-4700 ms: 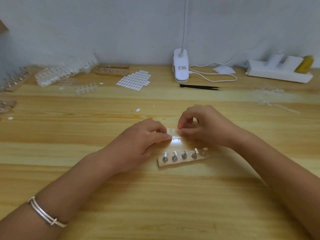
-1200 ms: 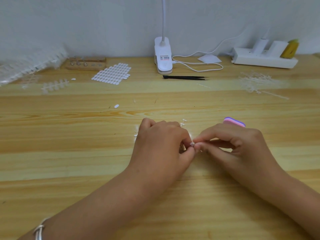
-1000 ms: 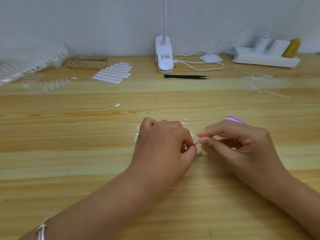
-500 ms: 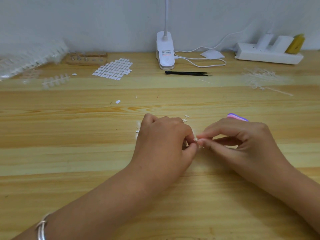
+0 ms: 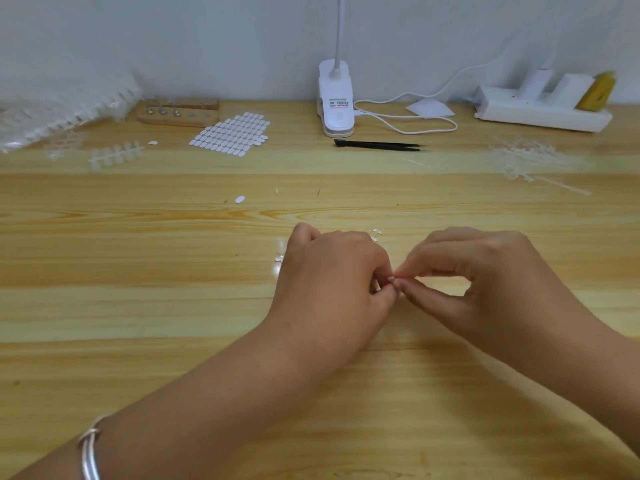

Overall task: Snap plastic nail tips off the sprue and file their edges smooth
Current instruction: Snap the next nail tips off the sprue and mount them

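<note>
Left hand (image 5: 329,289), right hand (image 5: 491,282) still pinch one tip (image 5: 391,279).

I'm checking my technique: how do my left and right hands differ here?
Left hand shows its back, fingers curled in tight; right hand arches, thumb and forefinger forming an open loop. Left wrist wears a silver bracelet; the right shows none. Both pinch the nail tip where they meet.

White clip lamp (image 5: 335,102), black tweezers (image 5: 377,145) just before it, power strip (image 5: 540,114) far right
</note>
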`<state>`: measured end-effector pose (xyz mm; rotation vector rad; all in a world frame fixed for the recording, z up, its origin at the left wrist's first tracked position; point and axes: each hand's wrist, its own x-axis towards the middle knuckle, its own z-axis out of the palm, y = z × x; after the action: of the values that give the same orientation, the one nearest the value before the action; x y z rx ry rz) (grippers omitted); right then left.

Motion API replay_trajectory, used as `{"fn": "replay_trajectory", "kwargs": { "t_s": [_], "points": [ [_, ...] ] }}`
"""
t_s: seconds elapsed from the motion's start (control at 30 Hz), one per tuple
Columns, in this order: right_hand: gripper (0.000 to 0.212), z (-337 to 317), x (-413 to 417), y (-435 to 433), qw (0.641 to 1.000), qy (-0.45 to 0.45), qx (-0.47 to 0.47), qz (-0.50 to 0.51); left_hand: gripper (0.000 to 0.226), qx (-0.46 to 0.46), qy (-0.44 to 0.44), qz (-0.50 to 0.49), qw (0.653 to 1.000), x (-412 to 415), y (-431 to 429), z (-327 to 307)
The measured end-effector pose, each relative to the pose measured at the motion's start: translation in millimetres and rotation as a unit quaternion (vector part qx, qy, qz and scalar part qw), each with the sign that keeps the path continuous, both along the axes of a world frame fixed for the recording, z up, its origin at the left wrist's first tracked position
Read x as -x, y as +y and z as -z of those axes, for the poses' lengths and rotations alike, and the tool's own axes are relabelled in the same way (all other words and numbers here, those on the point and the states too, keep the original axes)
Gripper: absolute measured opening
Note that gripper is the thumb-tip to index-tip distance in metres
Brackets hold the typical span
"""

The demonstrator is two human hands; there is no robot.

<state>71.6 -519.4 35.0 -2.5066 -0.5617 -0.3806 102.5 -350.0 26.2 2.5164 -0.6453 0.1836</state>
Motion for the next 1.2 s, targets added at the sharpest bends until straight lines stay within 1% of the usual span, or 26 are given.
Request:
{"fn": "replay_trajectory", "kwargs": {
  "t_s": [0.13, 0.2, 0.23, 0.27, 0.3, 0.33, 0.37, 0.4, 0.43, 0.47, 0.5, 0.57, 0.63, 0.67, 0.8, 0.93, 1.0, 1.07, 1.2],
  "points": [
    [0.011, -5, 1, 3, 0.999, 0.0, 0.037, 0.016, 0.016, -0.024, 0.003, -0.002, 1.0, 1, 1, -3],
    [0.007, -11, 1, 4, 0.998, 0.003, 0.054, 0.009, 0.02, -0.054, 0.01, 0.013, 0.998, 1, 2, -5],
    [0.006, -15, 0, 4, 0.998, 0.011, 0.062, 0.009, 0.023, -0.054, 0.019, 0.027, 0.998, 2, 5, -7],
    [0.012, -20, -1, 3, 0.997, 0.023, 0.066, 0.018, 0.031, -0.037, 0.038, 0.038, 0.998, 3, 9, -11],
    [0.024, -27, -3, 1, 0.997, 0.032, 0.064, 0.031, 0.043, -0.008, 0.062, 0.041, 0.997, 2, 16, -16],
    [0.035, -34, -6, -1, 0.997, 0.031, 0.059, 0.042, 0.051, 0.035, 0.078, 0.035, 0.996, 0, 26, -21],
    [0.042, -40, -12, -3, 0.997, 0.025, 0.054, 0.043, 0.049, 0.079, 0.081, 0.02, 0.993, -4, 38, -25],
    [0.043, -46, -19, -3, 0.998, 0.024, 0.05, 0.037, 0.04, 0.115, 0.073, 0.004, 0.991, -8, 50, -27],
    [0.039, -50, -27, -1, 0.998, 0.03, 0.049, 0.024, 0.027, 0.13, 0.062, -0.01, 0.99, -14, 62, -27],
    [0.032, -51, -37, 2, 0.998, 0.047, 0.052, 0.007, 0.018, 0.123, 0.05, -0.016, 0.991, -18, 72, -26],
    [0.025, -50, -48, 6, 0.996, 0.072, 0.058, -0.014, 0.022, 0.094, 0.044, -0.016, 0.994, -21, 79, -23],
    [0.015, -42, -66, 21, 0.986, 0.134, 0.083, -0.049, 0.037, 0.018, 0.05, 0.019, 0.998, -22, 86, -14],
    [0.014, -32, -79, 38, 0.973, 0.192, 0.112, -0.063, 0.046, -0.05, 0.038, 0.065, 0.996, -19, 85, -6],
    [0.014, -28, -84, 45, 0.969, 0.207, 0.117, -0.064, 0.05, -0.067, 0.026, 0.082, 0.994, -20, 85, -3],
    [0.012, -17, -94, 55, 0.972, 0.208, 0.102, -0.044, 0.053, -0.065, -0.011, 0.093, 0.993, -25, 87, 2],
    [0.012, -14, -92, 56, 0.976, 0.199, 0.084, -0.019, 0.051, -0.04, -0.011, 0.094, 0.995, -25, 85, 4],
    [0.017, -12, -89, 57, 0.98, 0.184, 0.077, -0.02, 0.049, -0.03, -0.015, 0.092, 0.995, -24, 84, 5],
    [0.015, -10, -85, 54, 0.982, 0.172, 0.068, -0.027, 0.047, -0.031, -0.02, 0.089, 0.995, -23, 84, 5],
    [0.013, -14, -76, 41, 0.984, 0.169, 0.007, -0.05, 0.044, -0.034, -0.022, 0.081, 0.996, -23, 82, 6]
  ]
}}
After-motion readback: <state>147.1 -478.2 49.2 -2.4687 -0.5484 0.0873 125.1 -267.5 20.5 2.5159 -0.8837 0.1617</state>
